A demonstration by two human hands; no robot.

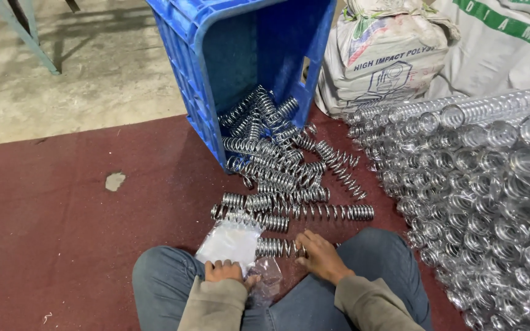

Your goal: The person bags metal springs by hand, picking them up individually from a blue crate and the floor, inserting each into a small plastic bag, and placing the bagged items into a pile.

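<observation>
sleeves: grey-olive, long (cuffs maybe ribbed) | trousers: blue denim | hands: bare

A blue plastic crate lies tipped on its side ahead of me on the dark red floor mat, and a heap of loose shiny metal coil springs spills out of its mouth. To my right is a large stack of bagged springs, laid in rows. Behind that stack stand pale woven sacks, and bare concrete floor lies beyond the mat.
</observation>
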